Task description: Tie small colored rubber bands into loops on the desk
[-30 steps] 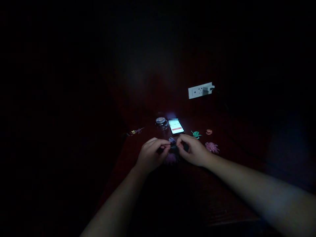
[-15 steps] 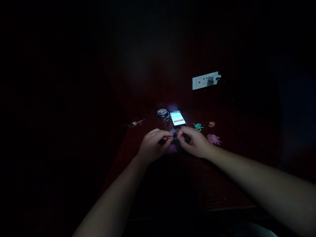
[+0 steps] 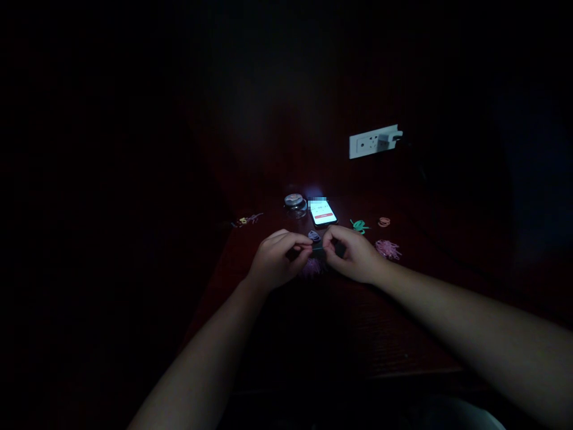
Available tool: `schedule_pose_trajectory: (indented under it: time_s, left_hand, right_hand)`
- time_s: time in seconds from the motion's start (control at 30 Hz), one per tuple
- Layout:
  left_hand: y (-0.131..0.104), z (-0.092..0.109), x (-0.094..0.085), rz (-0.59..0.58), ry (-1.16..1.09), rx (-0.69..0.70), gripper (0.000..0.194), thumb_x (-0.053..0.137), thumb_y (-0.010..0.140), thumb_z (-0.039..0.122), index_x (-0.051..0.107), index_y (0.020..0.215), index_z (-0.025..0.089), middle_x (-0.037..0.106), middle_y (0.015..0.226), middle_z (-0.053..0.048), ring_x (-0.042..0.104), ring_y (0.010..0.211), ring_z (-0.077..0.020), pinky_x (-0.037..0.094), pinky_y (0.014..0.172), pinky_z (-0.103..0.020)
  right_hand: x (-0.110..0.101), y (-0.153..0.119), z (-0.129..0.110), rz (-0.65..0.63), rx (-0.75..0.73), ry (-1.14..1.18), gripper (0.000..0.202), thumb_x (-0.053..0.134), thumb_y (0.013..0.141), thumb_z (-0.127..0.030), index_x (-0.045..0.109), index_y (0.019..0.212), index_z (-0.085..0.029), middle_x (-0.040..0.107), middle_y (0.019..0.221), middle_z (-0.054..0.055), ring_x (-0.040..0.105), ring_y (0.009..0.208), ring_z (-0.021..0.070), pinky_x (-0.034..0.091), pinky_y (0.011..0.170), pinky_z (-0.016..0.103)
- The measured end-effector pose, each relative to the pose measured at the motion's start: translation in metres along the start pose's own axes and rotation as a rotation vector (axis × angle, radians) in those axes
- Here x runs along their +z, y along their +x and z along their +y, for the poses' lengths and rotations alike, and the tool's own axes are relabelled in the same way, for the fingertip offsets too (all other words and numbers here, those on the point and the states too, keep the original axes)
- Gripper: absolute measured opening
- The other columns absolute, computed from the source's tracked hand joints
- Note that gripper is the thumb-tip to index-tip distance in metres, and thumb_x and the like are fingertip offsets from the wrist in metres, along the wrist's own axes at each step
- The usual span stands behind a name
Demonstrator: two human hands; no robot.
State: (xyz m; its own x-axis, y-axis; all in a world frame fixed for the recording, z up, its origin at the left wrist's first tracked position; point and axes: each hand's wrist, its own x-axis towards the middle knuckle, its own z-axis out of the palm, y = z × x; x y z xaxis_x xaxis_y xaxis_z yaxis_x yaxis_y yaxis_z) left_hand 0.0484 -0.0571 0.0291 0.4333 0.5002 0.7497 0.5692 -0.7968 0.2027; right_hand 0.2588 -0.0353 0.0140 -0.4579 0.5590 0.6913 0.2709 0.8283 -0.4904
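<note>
Between my two hands a thin blue-green rubber band [image 3: 317, 248] is stretched in a short line. My left hand [image 3: 278, 257] pinches one end with thumb and fingertips. The other end is in the closed fingertips of my right hand [image 3: 351, 254], a small gap away. Just beyond the fingertips lie a few lavender rubber bands [image 3: 314, 236]. Under the hands, partly covered, is a pile of purple rubber bands [image 3: 312, 267]. A pink pile of rubber bands [image 3: 388, 249] lies right of my right wrist.
A lit phone [image 3: 323, 212] and a lidded clear jar [image 3: 295, 206] stand behind my hands. Green bands [image 3: 359, 226] and orange bands [image 3: 384, 221] lie right; yellow and purple bands [image 3: 246, 220] lie left. A wall socket [image 3: 367, 142] holds a plug. The surroundings are very dark.
The whole view has shifted slightly, so the tabletop things sit a little higher in the picture. Both hands keep their pinch on the band, with hardly any movement.
</note>
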Motion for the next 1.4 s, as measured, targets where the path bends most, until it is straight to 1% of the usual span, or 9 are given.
schedule_pose_trajectory:
  time_s: [0.1, 0.23, 0.3, 0.37, 0.43, 0.7, 1.0, 1.13, 1.4]
  left_hand:
    - [0.0007, 0.0012, -0.0023, -0.019, 0.011, -0.015, 0.016, 0.064, 0.085, 0.021, 0.066, 0.101, 0.020, 0.071, 0.089, -0.004, 0.063, 0.079, -0.0160, 0.052, 0.073, -0.031]
    - [0.0023, 0.0028, -0.0044, -0.138, -0.018, -0.008, 0.029, 0.068, 0.084, 0.030, 0.063, 0.111, 0.020, 0.069, 0.101, -0.007, 0.063, 0.089, -0.0196, 0.051, 0.080, -0.035]
    - [0.0025, 0.0022, -0.0037, -0.182, -0.030, 0.009, 0.022, 0.065, 0.086, 0.030, 0.064, 0.105, 0.020, 0.069, 0.095, -0.006, 0.063, 0.085, -0.0180, 0.050, 0.078, -0.033]
    - [0.0025, 0.0011, -0.0028, -0.196, -0.027, 0.017, 0.011, 0.060, 0.089, 0.027, 0.066, 0.096, 0.020, 0.068, 0.085, -0.003, 0.061, 0.078, -0.0160, 0.048, 0.075, -0.031]
    - [0.0025, 0.0005, -0.0023, -0.190, -0.020, 0.018, 0.008, 0.059, 0.090, 0.025, 0.065, 0.090, 0.020, 0.066, 0.080, -0.002, 0.060, 0.076, -0.0149, 0.047, 0.074, -0.030]
    - [0.0024, 0.0002, -0.0036, -0.136, 0.002, 0.014, 0.007, 0.060, 0.088, 0.024, 0.064, 0.085, 0.020, 0.066, 0.077, -0.001, 0.060, 0.074, -0.0140, 0.047, 0.073, -0.029]
    - [0.0034, 0.0023, -0.0046, -0.129, -0.001, 0.024, 0.008, 0.058, 0.088, 0.022, 0.063, 0.082, 0.019, 0.064, 0.073, -0.002, 0.058, 0.071, -0.0143, 0.046, 0.070, -0.029]
    - [0.0033, 0.0034, -0.0055, -0.124, -0.002, 0.025, 0.007, 0.059, 0.088, 0.022, 0.063, 0.083, 0.019, 0.064, 0.075, -0.001, 0.059, 0.073, -0.0143, 0.047, 0.072, -0.029]
    - [0.0022, 0.0022, -0.0063, -0.139, -0.001, 0.009, 0.008, 0.058, 0.089, 0.024, 0.063, 0.086, 0.019, 0.065, 0.077, -0.003, 0.058, 0.073, -0.0148, 0.046, 0.072, -0.030]
  right_hand:
    - [-0.0002, 0.0002, 0.0004, 0.010, 0.004, -0.008, 0.012, 0.055, 0.075, -0.009, 0.051, 0.075, -0.020, 0.053, 0.070, -0.001, 0.050, 0.064, 0.0129, 0.040, 0.060, 0.026]
    - [-0.0001, 0.0003, -0.0001, -0.012, 0.005, 0.002, 0.013, 0.055, 0.075, -0.008, 0.051, 0.076, -0.020, 0.054, 0.071, -0.001, 0.051, 0.065, 0.0127, 0.040, 0.060, 0.025]
    - [0.0003, 0.0002, -0.0006, -0.027, 0.002, 0.011, 0.013, 0.055, 0.075, -0.008, 0.051, 0.076, -0.020, 0.054, 0.071, -0.001, 0.051, 0.065, 0.0126, 0.040, 0.060, 0.025]
    - [0.0006, 0.0001, -0.0009, -0.042, 0.001, 0.020, 0.013, 0.055, 0.076, -0.008, 0.052, 0.076, -0.020, 0.054, 0.071, -0.001, 0.051, 0.065, 0.0125, 0.041, 0.060, 0.025]
    - [0.0006, -0.0002, -0.0011, -0.048, -0.005, 0.022, 0.013, 0.055, 0.076, -0.008, 0.052, 0.076, -0.020, 0.054, 0.070, -0.001, 0.051, 0.065, 0.0125, 0.041, 0.060, 0.025]
    - [-0.0014, -0.0012, -0.0006, -0.044, -0.005, 0.007, 0.015, 0.055, 0.074, -0.006, 0.050, 0.074, -0.020, 0.053, 0.070, -0.002, 0.050, 0.065, 0.0127, 0.039, 0.060, 0.025]
    - [-0.0018, -0.0008, -0.0029, -0.029, -0.008, -0.008, 0.013, 0.054, 0.076, -0.007, 0.052, 0.076, -0.020, 0.054, 0.070, -0.001, 0.051, 0.064, 0.0130, 0.039, 0.057, 0.025]
    - [-0.0021, -0.0012, -0.0013, -0.019, -0.014, 0.000, 0.011, 0.055, 0.078, -0.010, 0.053, 0.077, -0.020, 0.054, 0.070, -0.001, 0.051, 0.064, 0.0135, 0.041, 0.059, 0.026]
    - [-0.0021, -0.0009, 0.0006, -0.046, -0.012, 0.013, 0.011, 0.055, 0.079, -0.009, 0.052, 0.077, -0.020, 0.052, 0.070, -0.001, 0.050, 0.065, 0.0135, 0.041, 0.060, 0.026]
